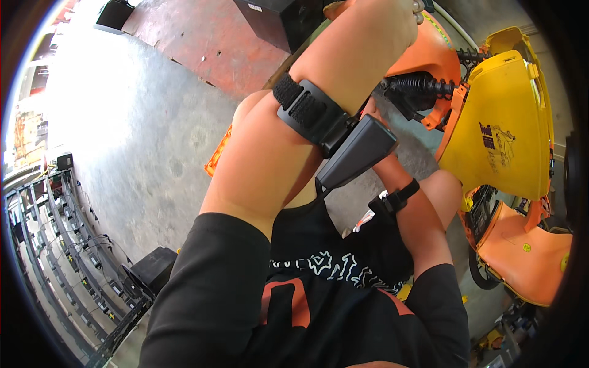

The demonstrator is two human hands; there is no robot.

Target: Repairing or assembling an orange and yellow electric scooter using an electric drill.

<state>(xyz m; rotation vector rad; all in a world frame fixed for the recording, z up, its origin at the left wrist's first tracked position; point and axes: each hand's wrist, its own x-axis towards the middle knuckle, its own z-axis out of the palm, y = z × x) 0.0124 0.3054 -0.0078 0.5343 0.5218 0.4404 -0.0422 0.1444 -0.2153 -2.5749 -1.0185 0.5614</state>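
My left forearm (pixel 346 46) reaches diagonally up past the top edge, where its hand is cut off. Its black strap (pixel 297 101) carries a dark grey device (pixel 359 150). Behind that device, my right hand (pixel 372 110) is mostly hidden, near a black shock absorber (pixel 423 86) and orange machine parts (pixel 429 43); whether it grips anything is unclear. A large yellow panel (pixel 503 141) stands just right of it. My right forearm (pixel 411 221) wears a black band.
At the lower left is a metal rack (pixel 61 245) with cabled small devices, beside a black box (pixel 153 270). Another black box (pixel 276 21) sits on red flooring at the top. An orange shell (pixel 518 257) is at the lower right. Grey concrete floor (pixel 141 153) spreads leftward.
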